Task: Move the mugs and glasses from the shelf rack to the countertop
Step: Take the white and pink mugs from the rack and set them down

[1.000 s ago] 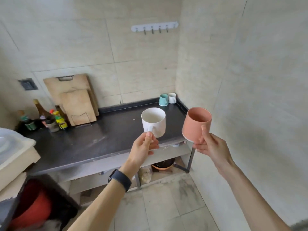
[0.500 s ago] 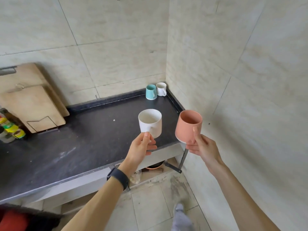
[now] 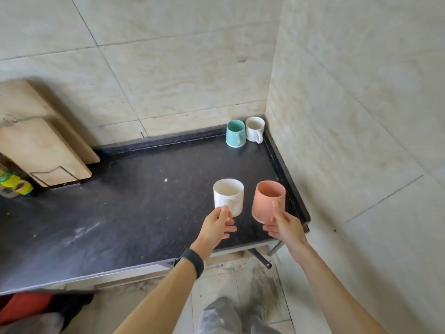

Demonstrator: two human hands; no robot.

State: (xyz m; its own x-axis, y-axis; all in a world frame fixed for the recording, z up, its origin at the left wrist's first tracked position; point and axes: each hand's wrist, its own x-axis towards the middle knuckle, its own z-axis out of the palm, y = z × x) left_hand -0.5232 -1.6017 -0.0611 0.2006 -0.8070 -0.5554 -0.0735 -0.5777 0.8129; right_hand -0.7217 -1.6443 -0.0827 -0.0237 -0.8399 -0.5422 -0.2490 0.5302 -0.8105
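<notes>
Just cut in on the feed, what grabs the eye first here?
Two mugs held up over the dark countertop near its right end: a white mug in the left hand, by its handle, and a pink mug in the right hand. Behind them, in the back right corner, a teal mug and another white one stand side by side.

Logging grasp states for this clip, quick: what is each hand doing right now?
Left hand: closed, fingers pinching the handle of the white mug.
Right hand: closed around the base of the pink mug, holding it.
</notes>
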